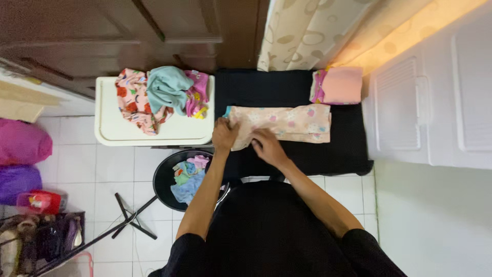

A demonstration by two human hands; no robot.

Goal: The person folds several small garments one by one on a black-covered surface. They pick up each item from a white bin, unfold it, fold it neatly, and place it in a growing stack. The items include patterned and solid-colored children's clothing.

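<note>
Pale pink printed garment (287,123) lies flat on black mat (266,90), long axis running left-right, extending rightward from left hand (224,134), which pinches its near-left end, right hand (266,146) pressing flat alongside.

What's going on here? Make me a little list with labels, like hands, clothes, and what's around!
Left hand: the left hand presses on the left end of the pale printed garment.
Right hand: the right hand rests on the same garment, close beside the left hand.
Surface: the garment lies flat on a black cloth.
Folded pile: pink folded clothes sit at the cloth's far right corner.
Unfolded pile: mixed clothes lie heaped on a white stool.
Basin: a black basin on the floor holds more clothes.
</note>
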